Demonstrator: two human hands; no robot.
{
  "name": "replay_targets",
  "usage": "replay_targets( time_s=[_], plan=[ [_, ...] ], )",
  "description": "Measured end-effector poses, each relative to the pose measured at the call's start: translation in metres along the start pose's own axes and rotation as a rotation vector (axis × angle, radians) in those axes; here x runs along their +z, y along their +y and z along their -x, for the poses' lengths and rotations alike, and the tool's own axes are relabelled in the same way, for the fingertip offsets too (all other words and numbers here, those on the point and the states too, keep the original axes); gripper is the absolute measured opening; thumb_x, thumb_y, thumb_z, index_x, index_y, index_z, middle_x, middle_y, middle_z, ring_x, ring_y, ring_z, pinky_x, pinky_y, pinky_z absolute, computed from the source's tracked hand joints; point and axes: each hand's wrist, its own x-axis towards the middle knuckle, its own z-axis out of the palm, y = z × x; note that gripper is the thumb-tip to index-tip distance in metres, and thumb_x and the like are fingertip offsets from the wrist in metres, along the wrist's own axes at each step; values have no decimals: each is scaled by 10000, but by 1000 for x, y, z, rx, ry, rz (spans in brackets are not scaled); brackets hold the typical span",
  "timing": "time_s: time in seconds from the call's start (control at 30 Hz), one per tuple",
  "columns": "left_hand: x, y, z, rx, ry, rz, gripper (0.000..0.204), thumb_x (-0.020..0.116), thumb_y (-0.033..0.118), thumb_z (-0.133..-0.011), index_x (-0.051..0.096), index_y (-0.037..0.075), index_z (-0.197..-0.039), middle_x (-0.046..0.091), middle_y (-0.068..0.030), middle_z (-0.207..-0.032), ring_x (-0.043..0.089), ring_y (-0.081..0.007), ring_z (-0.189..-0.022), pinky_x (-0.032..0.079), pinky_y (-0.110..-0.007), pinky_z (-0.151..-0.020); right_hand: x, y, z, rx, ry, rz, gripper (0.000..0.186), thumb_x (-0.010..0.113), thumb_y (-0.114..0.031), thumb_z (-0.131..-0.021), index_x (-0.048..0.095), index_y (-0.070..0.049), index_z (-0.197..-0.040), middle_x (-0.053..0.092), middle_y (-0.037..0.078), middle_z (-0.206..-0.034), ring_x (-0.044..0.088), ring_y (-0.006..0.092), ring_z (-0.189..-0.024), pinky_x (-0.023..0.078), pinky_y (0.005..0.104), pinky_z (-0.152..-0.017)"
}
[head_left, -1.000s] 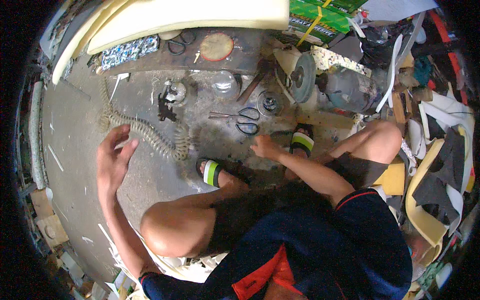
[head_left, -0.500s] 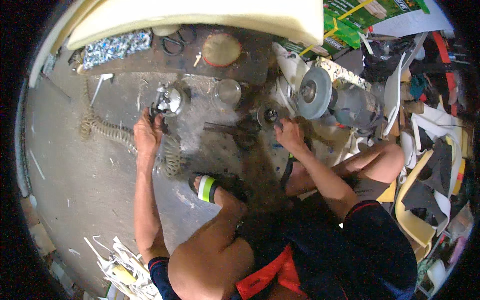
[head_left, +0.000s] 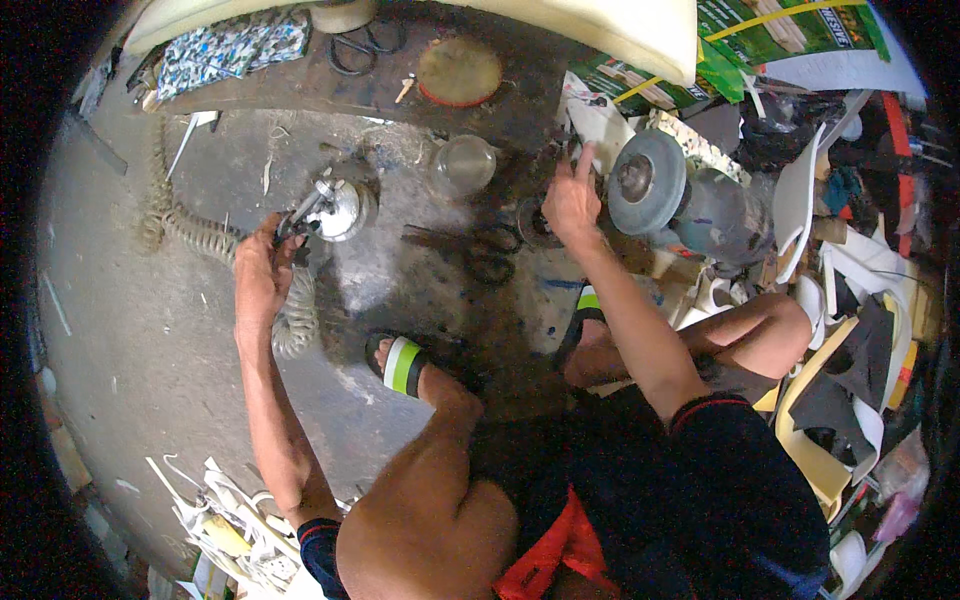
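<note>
My left hand [head_left: 262, 265] is closed round the handle of a spray gun [head_left: 322, 205] with a shiny silver cup. A pale coiled hose [head_left: 205, 235] runs across the floor and passes beneath this hand. My right hand [head_left: 573, 200] reaches forward with its fingers stretched out, just left of a bench grinder's grey wheel [head_left: 647, 180]. A dark, blurred thing [head_left: 549, 160] shows by its fingertips; whether they touch it I cannot tell. Partly behind the right wrist stands a small dark round container [head_left: 533, 220]. A clear jar [head_left: 464, 165] stands between the hands.
Dark scissors [head_left: 480, 245] lie on the floor ahead of my sandalled feet. A low dark board [head_left: 300, 90] beyond bears a round disc [head_left: 459, 72] and a speckled foam block [head_left: 235, 55]. Scraps pile up at right [head_left: 835, 400] and lower left [head_left: 225, 525].
My right hand has moved forward from the dark container, its fingers now stretched out. My left hand has shifted slightly left, still on the spray gun, which shows more of its side. The view has shifted slightly.
</note>
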Motion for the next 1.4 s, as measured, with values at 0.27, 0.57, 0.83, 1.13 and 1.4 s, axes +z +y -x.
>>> replay_targets(
  time_s=[0.27, 0.57, 0.83, 1.13, 1.4],
  plan=[
    [-2, -7, 13, 93, 10, 28, 308, 601, -30, -867, 619, 2, -1173, 642, -172, -778, 601, -233, -670, 480, -339, -650, 37, 28, -45, 113, 24, 23, 600, 618, -146, -850, 387, 38, -1373, 633, 301, -1112, 667, 416, -913, 554, 472, -741],
    [8, 12, 17, -120, 86, -4, 541, 764, 143, -808, 570, 45, -1303, 656, -222, -1132, 659, -319, -945, 507, -421, -818, -64, -25, 9, 59, 11, -40, 335, 682, -145, -795, 637, -32, -1107, 704, 178, -924, 685, 372, -840, 536, 481, -723],
    [11, 29, 16, -112, 192, 39, 476, 765, 314, -837, 636, 57, -1216, 635, -181, -1189, 621, -350, -1034, 488, -422, -847, -156, -71, 105, 144, -586, -497, 316, 700, -123, -810, 667, 12, -1095, 715, 123, -920, 673, 195, -793, 529, 360, -737],
    [25, 12, 12, -11, 282, -54, 339, 694, 306, -884, 677, 62, -1119, 646, -157, -1192, 594, -384, -1086, 457, -442, -939, -47, -237, 42, -179, -119, -805, 457, 502, 11, -815, 576, -15, -1264, 612, 228, -1178, 592, 424, -1067, 480, 454, -913],
    [27, 11, 11, 0, 309, -52, 323, 700, 311, -879, 686, 80, -1105, 643, -156, -1218, 597, -392, -1084, 468, -447, -921, 9, -253, 14, -710, -487, -491, 423, 538, 38, -795, 648, -57, -1192, 586, 239, -1299, 636, 339, -1105, 521, 418, -935]
  ],
)
